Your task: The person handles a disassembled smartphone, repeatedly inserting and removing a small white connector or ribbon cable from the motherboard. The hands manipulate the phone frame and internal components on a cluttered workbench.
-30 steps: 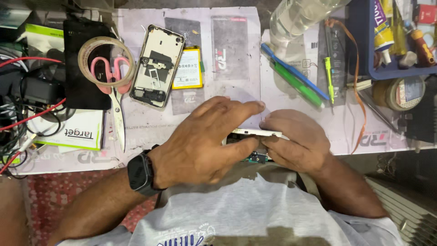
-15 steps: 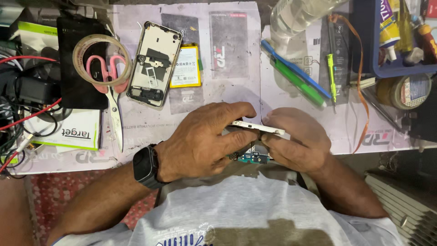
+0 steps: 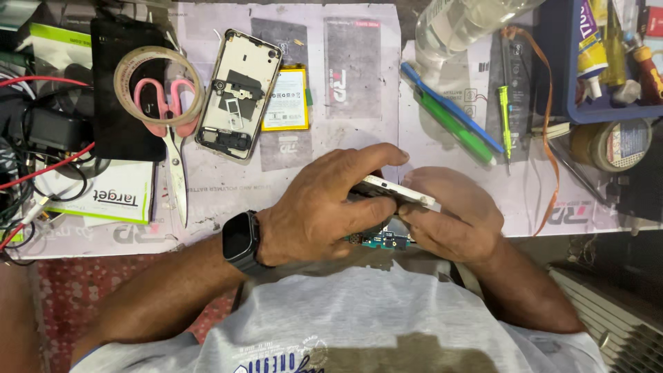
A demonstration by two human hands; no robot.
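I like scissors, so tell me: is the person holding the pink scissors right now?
No, the pink scissors lie on the mat under a tape roll, away from both hands.

Phone frame [image 3: 397,192] in hands: pale metal edge, smooth, slight sheen. Circuit board [image 3: 383,241] beneath: green, matt. Work mat [image 3: 359,138]: printed sheet, scuffed, dull. Opened phone shell [image 3: 238,93], far left: metallic rim, matt inner parts. Tape roll [image 3: 157,84]: clear glossy plastic. Scissors [image 3: 174,148]: pink plastic grips, bright steel blades. Smartwatch [image 3: 241,242]: black, glossy face. Shirt [image 3: 373,324]: grey cloth.
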